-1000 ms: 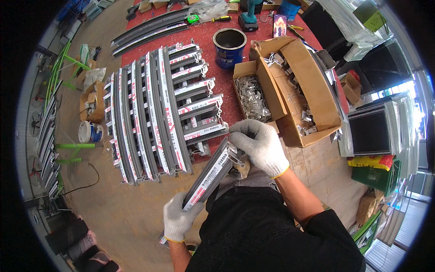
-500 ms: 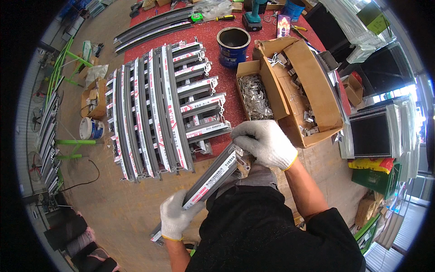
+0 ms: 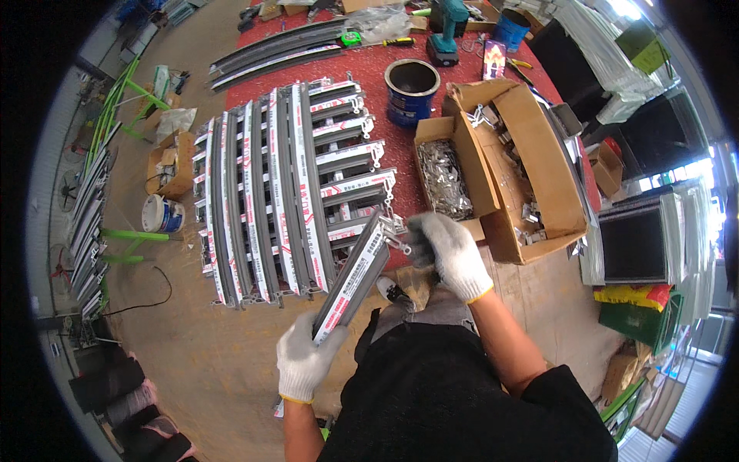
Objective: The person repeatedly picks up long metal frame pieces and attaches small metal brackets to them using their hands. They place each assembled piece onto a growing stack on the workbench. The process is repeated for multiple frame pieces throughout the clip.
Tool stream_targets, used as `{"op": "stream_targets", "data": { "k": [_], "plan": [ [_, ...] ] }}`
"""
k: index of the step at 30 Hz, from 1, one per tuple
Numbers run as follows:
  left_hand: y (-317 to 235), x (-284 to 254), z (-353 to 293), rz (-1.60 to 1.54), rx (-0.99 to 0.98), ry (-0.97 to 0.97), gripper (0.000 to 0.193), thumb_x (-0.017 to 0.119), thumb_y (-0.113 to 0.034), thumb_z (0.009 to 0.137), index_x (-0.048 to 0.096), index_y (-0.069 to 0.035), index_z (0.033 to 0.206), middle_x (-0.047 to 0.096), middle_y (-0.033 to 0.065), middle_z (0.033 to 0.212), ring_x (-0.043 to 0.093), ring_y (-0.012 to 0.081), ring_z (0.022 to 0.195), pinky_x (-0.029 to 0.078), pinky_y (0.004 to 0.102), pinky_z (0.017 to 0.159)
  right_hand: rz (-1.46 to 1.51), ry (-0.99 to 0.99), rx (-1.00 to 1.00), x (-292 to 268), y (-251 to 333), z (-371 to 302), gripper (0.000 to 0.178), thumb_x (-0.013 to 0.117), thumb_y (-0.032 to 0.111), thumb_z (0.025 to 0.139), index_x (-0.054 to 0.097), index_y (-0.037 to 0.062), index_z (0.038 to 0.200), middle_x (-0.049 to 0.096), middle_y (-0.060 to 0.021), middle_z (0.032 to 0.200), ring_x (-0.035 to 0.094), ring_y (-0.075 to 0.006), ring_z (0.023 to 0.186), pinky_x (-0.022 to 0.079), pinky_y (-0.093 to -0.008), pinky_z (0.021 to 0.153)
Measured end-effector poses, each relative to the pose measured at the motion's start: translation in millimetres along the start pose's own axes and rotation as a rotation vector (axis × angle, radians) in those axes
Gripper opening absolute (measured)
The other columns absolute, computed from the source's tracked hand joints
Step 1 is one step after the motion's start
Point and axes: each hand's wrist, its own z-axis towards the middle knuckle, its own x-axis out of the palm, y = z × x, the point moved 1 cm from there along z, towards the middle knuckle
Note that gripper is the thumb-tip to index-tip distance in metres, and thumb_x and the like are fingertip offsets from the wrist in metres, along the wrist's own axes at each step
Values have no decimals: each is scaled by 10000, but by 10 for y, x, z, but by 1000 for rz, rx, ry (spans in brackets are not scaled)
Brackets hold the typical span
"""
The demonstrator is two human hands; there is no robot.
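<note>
A grey metal frame profile with a printed white film strip slants up in front of my body. My left hand, in a white knitted glove, is closed round its lower part. Just right of the profile's upper end is my right hand, gloved too, with grey-stained fingertips. Its fingers are curled together; whatever they may hold is hidden. Beside those fingers, the profile's hollow end shows bare metal edges. Stacked profiles lie crosswise in layers on the red table, left of my hands.
A small carton of metal clips and a larger carton with metal corner pieces stand at the table's right. Behind them are a blue bucket, a cordless drill, a screwdriver and a green tape measure.
My right hand has come off the profile's upper end to its right. That end has swung up and left, so the profile stands steeper. My left hand still grips it.
</note>
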Motion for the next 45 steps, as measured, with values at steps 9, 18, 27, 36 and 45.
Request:
{"op": "stream_targets", "data": {
  "k": [9, 18, 27, 36, 45],
  "plan": [
    [-202, -310, 882, 78, 140, -35, 660, 809, -580, 961, 696, 41, 1155, 757, 345, 1024, 745, 531, 1053, 569, 604, 912, -413, 277, -272, 889, 217, -56, 309, 758, 255, 1027, 785, -18, 1170, 790, -235, 961, 801, -325, 883, 621, -440, 836],
    [-523, -403, 2039, 378, 323, -12, 349, 630, -361, 1084, 727, -360, 1420, 705, 282, 1116, 744, 476, 1037, 608, 540, 873, -692, 145, -200, 1319, 639, 150, 617, 814, 538, 972, 754, -69, 1069, 808, -253, 902, 833, -367, 879, 640, -476, 807],
    [-828, -164, 2406, -18, 104, -113, 965, 684, -746, 937, 704, 127, 1348, 700, 419, 1349, 688, 535, 1316, 532, 548, 1137, -770, -95, -44, 1284, 717, 414, 696, 855, 540, 885, 663, -33, 1230, 805, -312, 1066, 801, -487, 1053, 630, -553, 948],
    [-1074, -1, 2401, -117, 48, -32, 908, 716, -666, 933, 660, 120, 1385, 705, 432, 1319, 708, 540, 1273, 561, 545, 1106, -950, -190, -236, 1069, 453, 854, 628, 842, 464, 894, 624, -17, 1232, 794, -301, 977, 800, -494, 926, 643, -569, 848],
    [-486, -246, 1612, -222, 172, -317, 801, 817, -386, 978, 541, 100, 1551, 706, 315, 1432, 734, 399, 1283, 581, 471, 1108, -1044, -124, -201, 999, 364, 1529, 669, 824, 474, 892, 629, -74, 1222, 787, -332, 977, 803, -504, 935, 653, -565, 858]
  ]
}}
